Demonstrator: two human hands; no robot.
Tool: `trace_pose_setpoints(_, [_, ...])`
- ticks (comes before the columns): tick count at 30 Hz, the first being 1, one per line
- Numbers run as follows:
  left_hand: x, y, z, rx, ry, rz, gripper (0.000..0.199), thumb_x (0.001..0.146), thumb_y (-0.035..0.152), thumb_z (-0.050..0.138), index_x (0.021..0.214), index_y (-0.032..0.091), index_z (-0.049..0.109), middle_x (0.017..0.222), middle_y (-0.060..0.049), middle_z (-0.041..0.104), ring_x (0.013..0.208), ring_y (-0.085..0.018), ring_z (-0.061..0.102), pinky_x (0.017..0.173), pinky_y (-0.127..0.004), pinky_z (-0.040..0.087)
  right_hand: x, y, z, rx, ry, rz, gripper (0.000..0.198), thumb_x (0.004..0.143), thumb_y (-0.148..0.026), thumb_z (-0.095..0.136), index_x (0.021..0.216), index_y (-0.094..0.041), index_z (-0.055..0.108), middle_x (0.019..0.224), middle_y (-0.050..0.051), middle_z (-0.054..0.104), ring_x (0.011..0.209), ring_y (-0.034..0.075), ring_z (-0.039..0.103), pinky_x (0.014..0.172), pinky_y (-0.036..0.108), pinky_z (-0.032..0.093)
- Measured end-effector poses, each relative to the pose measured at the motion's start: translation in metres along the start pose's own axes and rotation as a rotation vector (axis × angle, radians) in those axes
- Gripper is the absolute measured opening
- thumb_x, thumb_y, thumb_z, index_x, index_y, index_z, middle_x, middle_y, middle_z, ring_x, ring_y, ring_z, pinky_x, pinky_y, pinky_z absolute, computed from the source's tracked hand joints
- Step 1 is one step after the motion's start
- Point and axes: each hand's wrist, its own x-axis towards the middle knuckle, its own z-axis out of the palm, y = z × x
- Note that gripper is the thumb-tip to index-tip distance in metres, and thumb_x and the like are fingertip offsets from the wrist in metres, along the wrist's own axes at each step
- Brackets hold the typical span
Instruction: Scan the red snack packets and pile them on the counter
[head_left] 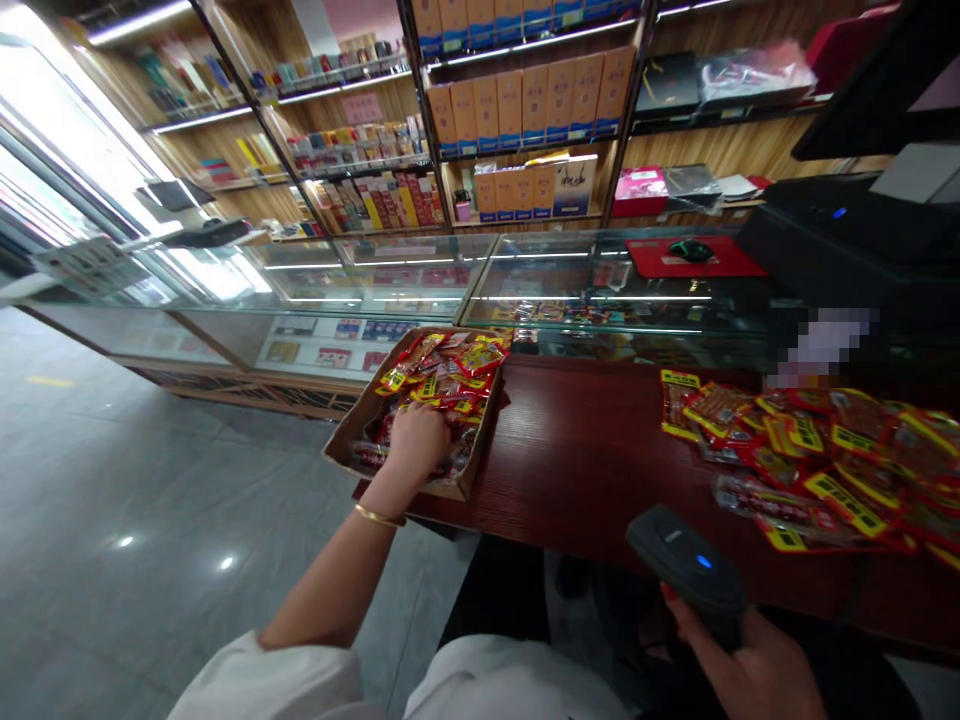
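Note:
My left hand reaches into a shallow cardboard box filled with red-and-yellow snack packets. Its fingers are bent down among the packets, and whatever they grip is hidden. A gold bracelet circles that wrist. In my right hand is a dark handheld barcode scanner with a blue light on top, held above the table's front edge. Beyond the scanner, to the right, a loose heap of similar snack packets lies on the dark red table. A clear-wrapped packet lies at the heap's near side.
Glass display counters run behind the table. On them are a red mouse pad with a black mouse. Black checkout equipment stands at right. Shelves with boxed goods line the wall; grey floor extends left.

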Motion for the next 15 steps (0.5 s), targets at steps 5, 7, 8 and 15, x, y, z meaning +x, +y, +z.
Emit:
trace_pose_setpoints(5, [-0.028,-0.005,-0.016,-0.37,0.232,-0.133,0.029,0.085,0.026,0.054,0.101,0.022,0.077,0.103,-0.01,0.077,0.093,-0.027,0.069,0.084,-0.035,0.05,-0.001,-0.003,-0.001,0.025,0.014,0.025,0.04,0.077,-0.063,0.061,0.081,-0.027,0.078,0.082,0.008,0.082,0.079,0.031,0.079,0.065,0.032,0.061])
trace_pose_setpoints(7, [-0.031,-0.002,-0.018,-0.527,0.289,-0.235,0.024,0.082,0.034,0.061,0.094,0.021,0.076,0.085,-0.006,0.076,0.08,-0.023,0.067,0.076,-0.031,0.05,-0.001,-0.005,-0.003,0.024,0.019,0.06,0.039,0.077,-0.062,0.062,0.079,-0.026,0.077,0.08,0.009,0.082,0.079,0.032,0.079,0.068,0.033,0.062])
trace_pose_setpoints(8, [-0.031,0.0,-0.018,-0.633,0.301,-0.283,0.022,0.079,0.037,0.065,0.087,0.019,0.075,0.075,-0.004,0.073,0.073,-0.021,0.065,0.071,-0.029,0.05,0.0,-0.007,-0.003,0.022,0.021,0.08,0.039,0.076,-0.063,0.063,0.078,-0.026,0.076,0.078,0.01,0.081,0.08,0.033,0.079,0.069,0.034,0.062])
trace_pose_setpoints(15, [-0.022,0.023,-0.043,-1.758,0.23,-0.385,0.039,0.075,0.038,0.074,0.108,0.02,0.064,0.096,-0.002,0.073,0.08,-0.017,0.069,0.068,-0.028,0.059,0.002,-0.015,-0.007,0.079,0.018,0.184,0.038,0.07,-0.063,0.065,0.073,-0.026,0.075,0.072,0.009,0.08,0.076,0.034,0.078,0.065,0.035,0.061])
